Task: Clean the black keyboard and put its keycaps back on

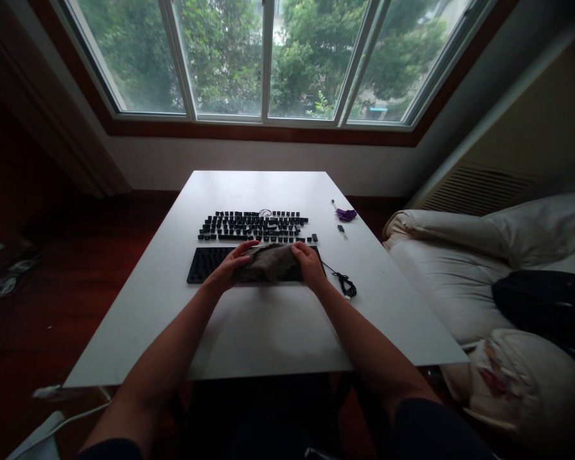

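Both hands hold a grey-brown cloth stretched between them, above a black keyboard on the white table. My left hand is closed on the cloth's left end. Its right end is pinched between the thumb and fingers of my right hand. Much of the keyboard's middle is hidden behind the cloth and hands. Just beyond the keyboard lie several rows of loose black keycaps. A coiled black cable rests off the keyboard's right side.
On the table's right side are a purple cloth-like item and a small dark tool. The white table stands below a window. A cream sofa is on the right, with a dark bag-like item on it.
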